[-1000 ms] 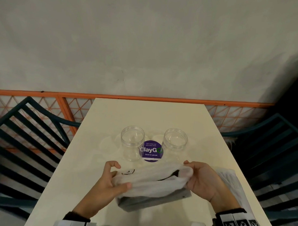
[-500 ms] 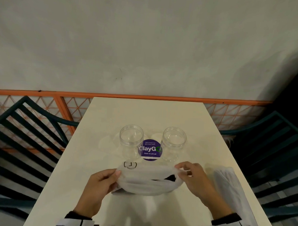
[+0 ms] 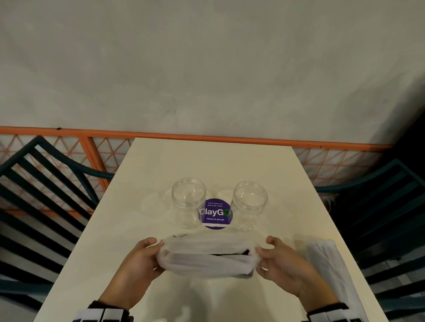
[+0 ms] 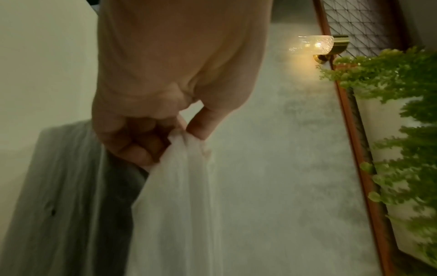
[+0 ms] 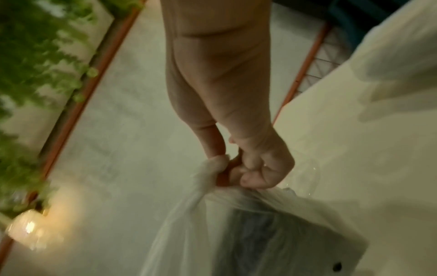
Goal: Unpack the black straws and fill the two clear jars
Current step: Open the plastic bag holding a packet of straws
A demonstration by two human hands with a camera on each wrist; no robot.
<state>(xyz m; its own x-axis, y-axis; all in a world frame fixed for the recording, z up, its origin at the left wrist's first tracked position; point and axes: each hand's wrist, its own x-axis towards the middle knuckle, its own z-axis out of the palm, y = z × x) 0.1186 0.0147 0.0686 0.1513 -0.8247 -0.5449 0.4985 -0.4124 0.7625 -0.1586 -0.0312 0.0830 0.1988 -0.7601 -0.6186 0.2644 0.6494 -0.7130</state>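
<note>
Straw packet (image 3: 207,259), white film over a dark bundle: held above the near table (image 3: 206,165), left hand (image 3: 140,262) and right hand (image 3: 281,266) each pinching one end. Two clear jars (image 3: 188,201) (image 3: 249,204) just beyond, flanking a purple sticker (image 3: 215,215). Second white bag (image 3: 328,268) at right edge. Dark chairs (image 3: 37,191) either side.

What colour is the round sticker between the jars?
Purple, with white writing; the sticker shows best in the head view.

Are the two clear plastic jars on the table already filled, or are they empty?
Empty. Both clear plastic jars, left and right, stand upright without lids, and the head view shows through them, no black straws inside.
</note>
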